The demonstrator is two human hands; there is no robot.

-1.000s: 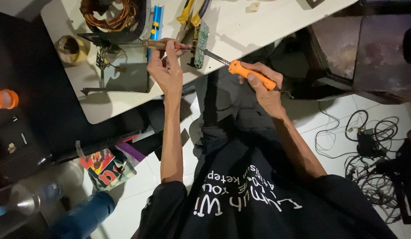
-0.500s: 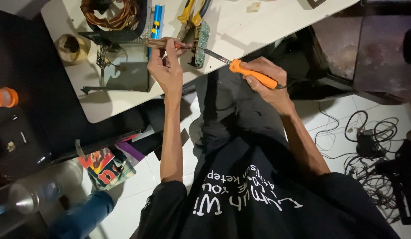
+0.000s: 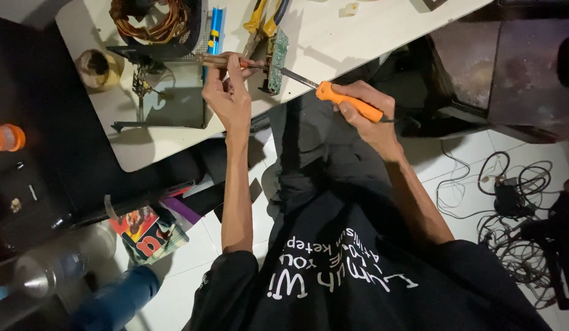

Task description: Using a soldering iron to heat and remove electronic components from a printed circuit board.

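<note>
Head cam, looking down over a white table [image 3: 370, 37] edge w/ floor below.

R hand [image 3: 365, 113]: fist closed around the orange handle of a soldering iron [image 3: 349, 101]. Metal shaft runs up-left from the handle; tip meets the near edge of a small green circuit board [image 3: 276, 61]. Cord leaves the handle at its right end.

L hand [image 3: 228, 92]: fingers pinched on a thin brown rod-shaped tool [image 3: 220, 61], lying roughly horizontal on the table, its right end pointing at the board's left side. Can't tell if the rod tip touches the board; thumb hides the join.

Board: stands on edge, tilted, near the table's front edge, between the two hands. Just far of it, yellow-handled pliers [image 3: 260, 18].

Other items, table: blue flat strip [image 3: 214, 27] just left of the pliers; coil of copper wire [image 3: 151, 18] in a dark frame at far left; small round tin [image 3: 99, 67] w/ dark contents left of the coil frame; thin metal stand [image 3: 140, 98] over a grey plate [image 3: 180, 104], just left of L hand.

Floor: white tiles [image 3: 468, 159]; tangle of dark cables [image 3: 517, 202] at right; colourful printed packet [image 3: 146, 233] near-left; blue bottle-shaped object [image 3: 116, 300] bottom left, blurred. Orange cap [image 3: 6, 138] at left edge.

Person wears a black shirt w/ white lettering.
</note>
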